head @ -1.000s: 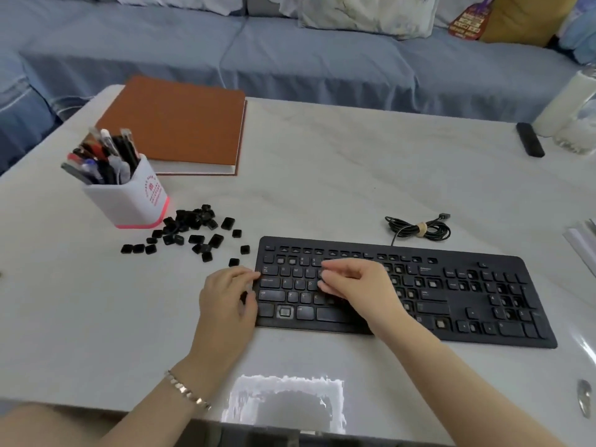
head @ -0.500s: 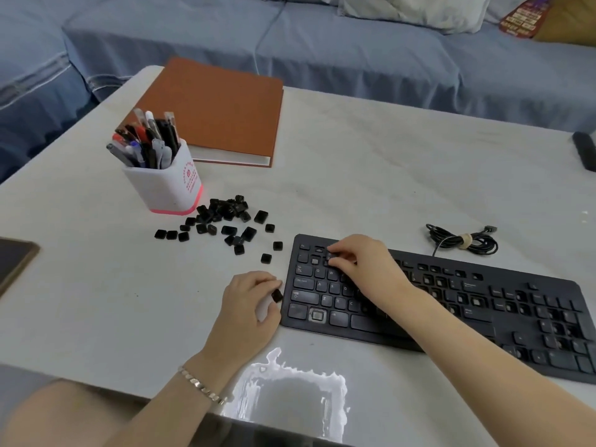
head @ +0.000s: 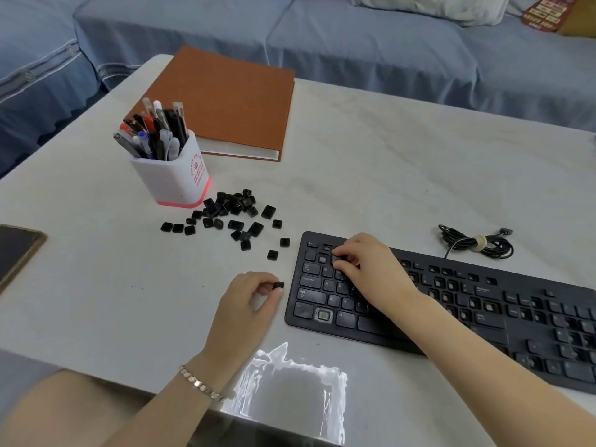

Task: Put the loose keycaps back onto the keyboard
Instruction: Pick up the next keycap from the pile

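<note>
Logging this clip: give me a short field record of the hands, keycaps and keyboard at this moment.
left hand: pinches one keycap, just left of the keyboard
right hand: fingertips on the keyboard's upper-left keys; holding a cap or not, unclear
loose keycaps: pile on the table beside the pen holder
keyboard: several sockets bare

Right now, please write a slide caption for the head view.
Left hand pinches a small black keycap beside the black plastic keyboard; right hand touches its upper-left keys.
</note>
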Demonstrator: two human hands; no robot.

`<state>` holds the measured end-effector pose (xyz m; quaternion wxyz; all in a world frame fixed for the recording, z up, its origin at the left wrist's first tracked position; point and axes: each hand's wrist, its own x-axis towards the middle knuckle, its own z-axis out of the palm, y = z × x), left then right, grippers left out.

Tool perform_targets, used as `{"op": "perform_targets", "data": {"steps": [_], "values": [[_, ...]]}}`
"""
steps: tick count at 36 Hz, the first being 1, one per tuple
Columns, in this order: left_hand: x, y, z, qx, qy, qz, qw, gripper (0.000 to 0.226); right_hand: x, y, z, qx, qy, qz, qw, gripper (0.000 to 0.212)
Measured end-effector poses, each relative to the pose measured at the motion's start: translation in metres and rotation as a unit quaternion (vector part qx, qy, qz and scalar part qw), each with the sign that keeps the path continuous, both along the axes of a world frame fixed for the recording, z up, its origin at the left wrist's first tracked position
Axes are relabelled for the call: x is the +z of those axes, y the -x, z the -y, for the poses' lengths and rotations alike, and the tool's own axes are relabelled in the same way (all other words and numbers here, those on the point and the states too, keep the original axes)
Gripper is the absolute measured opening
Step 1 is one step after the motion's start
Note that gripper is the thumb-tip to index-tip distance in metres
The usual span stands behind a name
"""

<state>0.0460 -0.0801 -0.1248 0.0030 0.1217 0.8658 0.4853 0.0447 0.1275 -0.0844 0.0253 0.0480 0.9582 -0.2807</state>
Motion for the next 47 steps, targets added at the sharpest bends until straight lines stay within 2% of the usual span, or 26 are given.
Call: {"op": "perform_targets", "data": {"steps": [4, 6, 9, 14, 20, 24, 28, 32, 38, 42, 47], "values": [[0.011, -0.001, 0.0, 0.021, -0.056, 0.011, 0.998, 0.035, -0.001, 0.0, 0.002, -0.007, -0.033, -0.001, 0.999, 0.026], [0.016, -0.001, 0.0, 0.037, -0.104, 0.05, 0.993, 0.034, -0.001, 0.0, 0.003, -0.016, -0.028, -0.004, 0.999, 0.026], [0.028, -0.003, -0.003, 0.071, -0.195, 0.119, 0.971, 0.029, -0.001, 0.0, 0.004, -0.031, -0.004, -0.011, 0.999, 0.024], [0.05, -0.003, -0.004, 0.092, -0.294, 0.22, 0.926, 0.019, -0.002, -0.003, 0.004, -0.028, 0.007, -0.024, 0.999, 0.022], [0.059, 0.005, 0.0, 0.103, -0.37, 0.326, 0.864, 0.015, 0.0, -0.002, 0.005, -0.037, 0.009, -0.015, 0.999, 0.023], [0.066, 0.009, 0.002, 0.105, -0.375, 0.364, 0.846, 0.013, 0.002, -0.001, 0.005, -0.038, 0.007, -0.005, 0.999, 0.023], [0.073, 0.009, 0.003, 0.096, -0.353, 0.37, 0.854, 0.013, 0.001, -0.002, 0.005, -0.047, 0.03, -0.016, 0.998, 0.02], [0.078, 0.007, 0.003, 0.091, -0.355, 0.35, 0.862, 0.013, 0.001, -0.005, 0.0, -0.116, 0.101, -0.05, 0.987, 0.009], [0.081, 0.006, 0.002, 0.085, -0.351, 0.351, 0.864, 0.016, -0.003, -0.004, 0.0, -0.051, 0.014, -0.028, 0.998, 0.013], [0.083, 0.004, 0.002, 0.063, -0.343, 0.343, 0.872, 0.021, -0.001, -0.004, 0.0, -0.049, 0.012, -0.035, 0.998, 0.011], [0.088, 0.0, 0.003, 0.023, -0.314, 0.299, 0.901, 0.024, 0.003, -0.003, -0.001, 0.036, -0.016, -0.005, 0.999, 0.032]]}}
